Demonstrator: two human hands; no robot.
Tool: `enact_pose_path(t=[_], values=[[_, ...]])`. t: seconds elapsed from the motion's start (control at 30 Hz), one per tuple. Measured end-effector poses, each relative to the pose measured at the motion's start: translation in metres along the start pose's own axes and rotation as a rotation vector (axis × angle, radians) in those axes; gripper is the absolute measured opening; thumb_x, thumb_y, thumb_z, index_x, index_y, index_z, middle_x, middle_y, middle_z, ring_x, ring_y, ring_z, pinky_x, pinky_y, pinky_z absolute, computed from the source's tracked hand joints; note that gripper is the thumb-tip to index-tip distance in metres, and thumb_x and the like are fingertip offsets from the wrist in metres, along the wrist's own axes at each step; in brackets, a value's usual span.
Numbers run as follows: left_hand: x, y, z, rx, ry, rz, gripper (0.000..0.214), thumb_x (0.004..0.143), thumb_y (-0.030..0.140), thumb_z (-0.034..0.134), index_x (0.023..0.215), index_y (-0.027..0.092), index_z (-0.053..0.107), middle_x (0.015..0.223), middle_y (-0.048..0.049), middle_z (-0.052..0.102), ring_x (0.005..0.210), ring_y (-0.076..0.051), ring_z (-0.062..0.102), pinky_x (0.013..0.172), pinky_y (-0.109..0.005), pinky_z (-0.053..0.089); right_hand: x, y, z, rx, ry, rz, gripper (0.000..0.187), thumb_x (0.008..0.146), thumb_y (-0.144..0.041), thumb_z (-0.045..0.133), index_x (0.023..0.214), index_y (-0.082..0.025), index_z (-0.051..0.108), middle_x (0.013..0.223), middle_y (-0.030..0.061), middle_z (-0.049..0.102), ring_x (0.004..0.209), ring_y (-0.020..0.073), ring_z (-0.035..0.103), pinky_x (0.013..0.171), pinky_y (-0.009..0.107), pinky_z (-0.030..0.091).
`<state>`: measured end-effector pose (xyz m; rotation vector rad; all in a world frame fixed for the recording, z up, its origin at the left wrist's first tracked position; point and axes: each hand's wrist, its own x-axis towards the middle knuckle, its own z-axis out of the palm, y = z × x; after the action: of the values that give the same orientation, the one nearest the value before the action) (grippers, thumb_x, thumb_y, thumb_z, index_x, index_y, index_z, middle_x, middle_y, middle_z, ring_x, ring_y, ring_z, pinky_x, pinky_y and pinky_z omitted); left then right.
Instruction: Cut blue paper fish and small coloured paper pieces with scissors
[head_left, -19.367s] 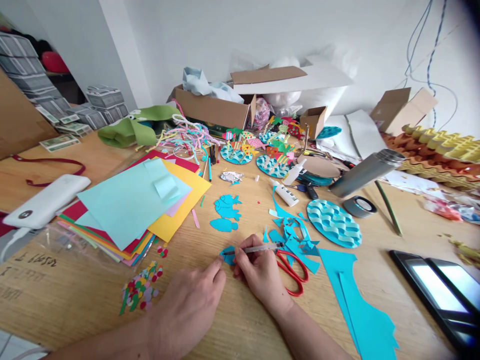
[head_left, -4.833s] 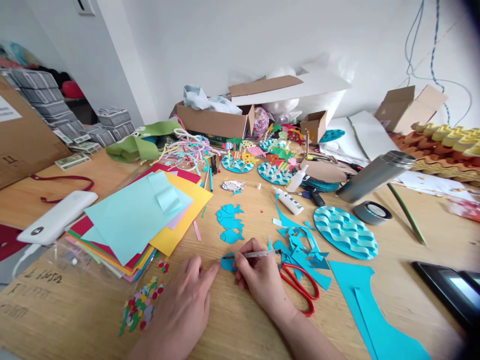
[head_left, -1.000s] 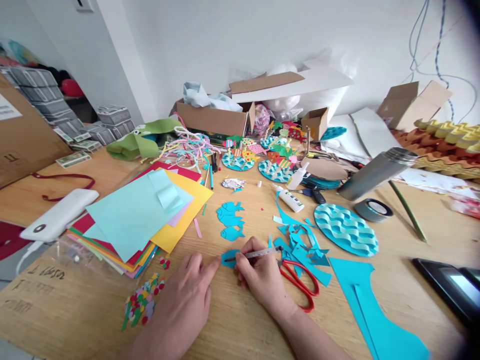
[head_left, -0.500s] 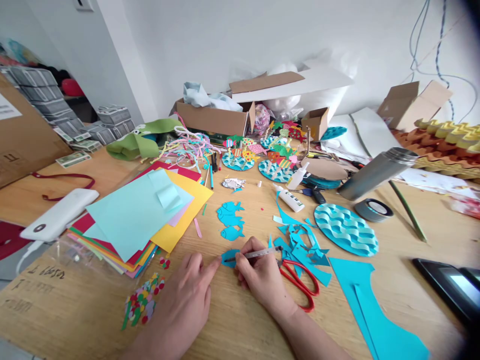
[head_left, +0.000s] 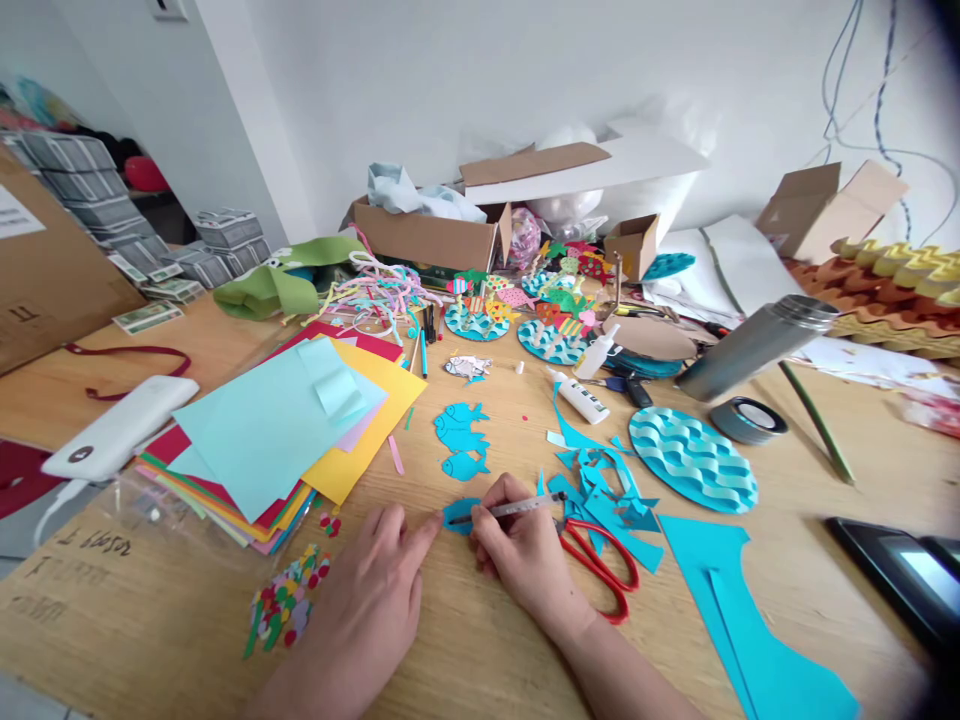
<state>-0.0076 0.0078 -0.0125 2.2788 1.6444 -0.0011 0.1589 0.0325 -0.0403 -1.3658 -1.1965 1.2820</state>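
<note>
My right hand [head_left: 517, 545] grips a clear-barrelled pen [head_left: 525, 505], its tip on a small blue paper fish [head_left: 459, 514] lying on the table. The fish's right end is hidden behind my fingers. From the left, my left hand [head_left: 375, 585] rests on the wood with its index fingertip touching the edge of that fish; the thumb stands apart and nothing is held. Several blue paper fish [head_left: 461, 428] with drawn lines lie just beyond, below a black-and-white fish cutout [head_left: 466, 366]. Beside my right wrist are red-handled scissors [head_left: 600, 560], their blades partly under blue paper scraps [head_left: 611, 490].
Coloured paper sheets [head_left: 262, 430] are stacked at left, above a heap of paper dots [head_left: 289, 595]. At right lie a wavy blue oval [head_left: 694, 460], a large blue offcut [head_left: 757, 620], a tape roll [head_left: 748, 420] and a metal flask [head_left: 757, 345]. Glue bottles [head_left: 581, 398] stand and lie mid-table.
Almost nothing differs. Both hands, the pen and the fish keep their places; the whole view has shifted very slightly.
</note>
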Motion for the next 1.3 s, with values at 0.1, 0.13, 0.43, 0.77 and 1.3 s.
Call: enact_pose_path(t=[0.1, 0.13, 0.43, 0.77, 1.3], values=[[-0.0001, -0.0009, 0.0013, 0.007, 0.007, 0.006, 0.054, 0.085, 0.006, 0.035, 0.132, 0.028, 0.05, 0.099, -0.007, 0.052, 0.096, -0.024, 0.056, 0.08, -0.04, 0.048, 0.0005, 0.0009, 0.0003, 0.013, -0.002, 0.0, 0.015, 0.077, -0.024, 0.056, 0.071, -0.023, 0.042, 0.043, -0.0105, 0.047, 0.03, 0.0075, 0.043, 0.03, 0.015, 0.03], [-0.0001, -0.0013, 0.0016, 0.008, 0.006, 0.01, 0.054, 0.085, 0.006, 0.035, 0.132, 0.027, 0.05, 0.099, -0.007, 0.052, 0.096, -0.024, 0.056, 0.08, -0.04, 0.048, 0.0006, 0.0011, 0.0004, 0.015, -0.005, -0.005, 0.015, 0.077, -0.023, 0.056, 0.071, -0.023, 0.043, 0.043, -0.0104, 0.047, 0.03, 0.0075, 0.043, 0.03, 0.015, 0.03], [0.0002, -0.0024, 0.0023, 0.03, 0.021, 0.013, 0.053, 0.084, 0.006, 0.038, 0.13, 0.028, 0.051, 0.099, -0.006, 0.052, 0.096, -0.023, 0.055, 0.081, -0.038, 0.048, -0.0008, -0.0004, 0.0002, -0.006, -0.011, -0.02, 0.014, 0.077, -0.024, 0.055, 0.07, -0.023, 0.043, 0.044, -0.0098, 0.048, 0.031, 0.0074, 0.043, 0.031, 0.015, 0.03], [-0.0013, -0.0009, -0.0004, 0.015, -0.002, 0.002, 0.054, 0.085, 0.007, 0.036, 0.132, 0.027, 0.05, 0.101, -0.0071, 0.052, 0.097, -0.024, 0.055, 0.081, -0.04, 0.047, -0.001, -0.0032, -0.0005, -0.02, -0.02, -0.06, 0.015, 0.077, -0.021, 0.055, 0.069, -0.023, 0.043, 0.045, -0.0096, 0.047, 0.032, 0.0082, 0.043, 0.032, 0.018, 0.029], [-0.0002, -0.0076, -0.0002, -0.129, 0.191, 0.031, 0.048, 0.082, 0.004, 0.038, 0.123, 0.022, 0.056, 0.1, -0.0065, 0.057, 0.096, -0.022, 0.055, 0.083, -0.038, 0.047, -0.0003, -0.0008, -0.005, -0.033, 0.122, -0.194, 0.022, 0.085, -0.036, 0.057, 0.07, -0.023, 0.047, 0.057, -0.0018, 0.055, 0.053, 0.016, 0.053, 0.05, 0.026, 0.041]])
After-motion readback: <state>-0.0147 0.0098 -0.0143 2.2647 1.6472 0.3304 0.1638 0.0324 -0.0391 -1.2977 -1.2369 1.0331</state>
